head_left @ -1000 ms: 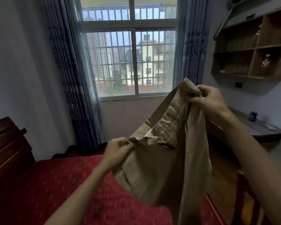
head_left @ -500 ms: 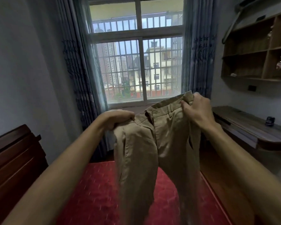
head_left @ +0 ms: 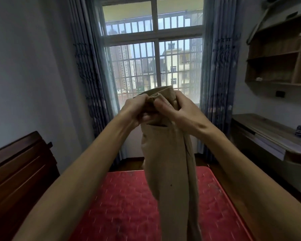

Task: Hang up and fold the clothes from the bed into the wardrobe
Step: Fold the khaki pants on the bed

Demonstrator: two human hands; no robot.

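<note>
Now, trousers: waistband ends, apart a moment ago, meet.
left hand: fingers pinch waistband.
right hand: likewise pinching.
task: lengthwise fold made.

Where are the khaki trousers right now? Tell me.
Head view, centre: the khaki trousers hang over the red bed, before the window, waistband gripped by the left hand and right hand together.

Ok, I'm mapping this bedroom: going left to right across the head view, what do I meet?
Wooden headboard, left curtain, left hand, right hand, right curtain, desk. Both hands grip the khaki trousers.
</note>
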